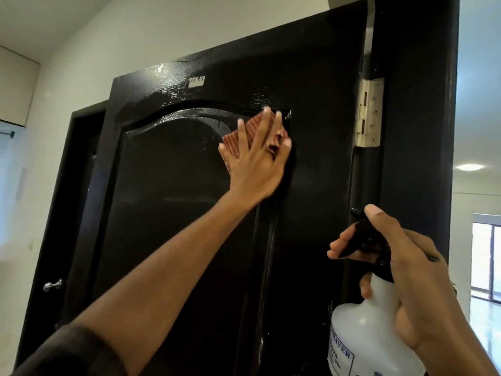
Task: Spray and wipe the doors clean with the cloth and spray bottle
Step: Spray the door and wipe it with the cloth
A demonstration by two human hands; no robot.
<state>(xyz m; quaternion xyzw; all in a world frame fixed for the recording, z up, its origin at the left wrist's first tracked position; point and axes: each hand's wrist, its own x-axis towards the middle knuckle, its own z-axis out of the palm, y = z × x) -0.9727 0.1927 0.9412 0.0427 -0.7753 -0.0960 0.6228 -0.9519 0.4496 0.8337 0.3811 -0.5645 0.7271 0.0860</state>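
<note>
You are pressing the cloth [233, 137] flat against the door [176, 199] at centre frame with your left hand [254, 161], fingers spread for even pressure, while your right hand [406, 280] is gripping the spray bottle [363, 332] at lower right, ready for spraying.

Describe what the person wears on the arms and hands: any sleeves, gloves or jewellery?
Both hands are bare: no gloves on the left hand or the right hand, and no ring or watch shows. The left forearm is uncovered; a dark sleeve begins higher up. The right wrist is uncovered too.
</note>
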